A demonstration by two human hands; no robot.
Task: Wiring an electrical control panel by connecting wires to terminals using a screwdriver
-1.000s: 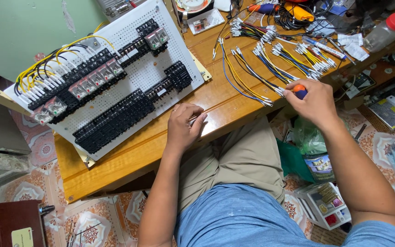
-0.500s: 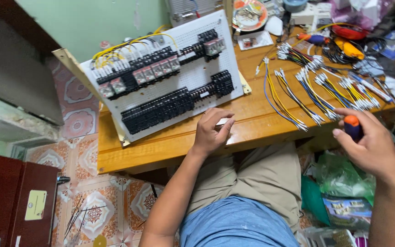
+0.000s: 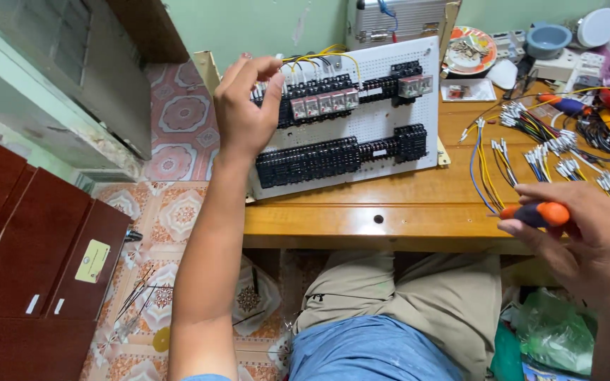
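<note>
A white perforated panel (image 3: 383, 120) with rows of black terminal blocks and relays lies on the wooden table (image 3: 390, 212). My left hand (image 3: 245, 113) reaches to the panel's upper left corner, fingers curled around its edge near the yellow wires (image 3: 319, 56). My right hand (image 3: 587, 240) hovers at the table's front right edge and holds an orange-handled screwdriver (image 3: 538, 213). Bundles of cut wires (image 3: 531, 152) with white ferrules lie on the table just beyond that hand.
A plate (image 3: 469, 51), a blue bowl (image 3: 548, 39), a metal case (image 3: 397, 21) and tools crowd the table's back and right. Dark red cabinets (image 3: 30, 261) stand at the left on a patterned tile floor. A green bag (image 3: 552, 331) sits beside my knee.
My left hand has lifted off the table's front edge and reached up to the panel's upper left corner. The view has swung left. My right hand still holds the screwdriver.
</note>
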